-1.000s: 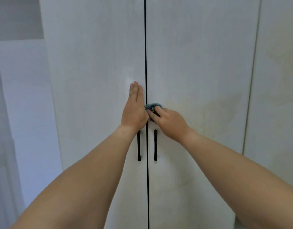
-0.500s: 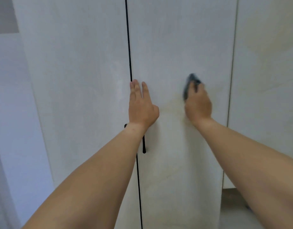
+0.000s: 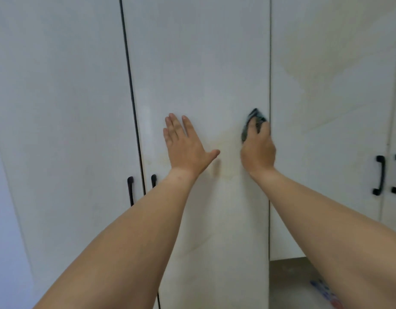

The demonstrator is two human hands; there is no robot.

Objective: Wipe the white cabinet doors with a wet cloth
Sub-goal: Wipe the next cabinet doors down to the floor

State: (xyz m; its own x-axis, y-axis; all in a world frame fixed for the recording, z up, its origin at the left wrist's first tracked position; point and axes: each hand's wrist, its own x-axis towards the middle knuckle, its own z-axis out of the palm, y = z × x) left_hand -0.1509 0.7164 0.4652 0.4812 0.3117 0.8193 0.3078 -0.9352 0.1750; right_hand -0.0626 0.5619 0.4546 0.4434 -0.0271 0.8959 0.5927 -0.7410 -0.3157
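Soft, even daylight is falling across the white cabinet doors (image 3: 197,63), leaving them greyish-blue on the left and warmer, yellowish on the right. Shadows are staying faint. A dull sheen is showing left of the left hand (image 3: 186,146). Door seams are bowing outward toward the edges, and detail is looking slightly soft throughout.

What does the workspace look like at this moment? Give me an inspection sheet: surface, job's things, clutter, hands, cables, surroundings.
Surface: middle cabinet door, white, with a faint yellowish stain between the hands.
Job's things: dark cloth, pressed to the door near its right edge.
Clutter: nothing seen on the doors; a colourful item lies on the floor, too blurred to identify.
Hands: left hand flat on the door, fingers straight; right hand holds the cloth.
Cables: nothing seen.
Surroundings: neighbouring white doors with black handles; floor lower right.
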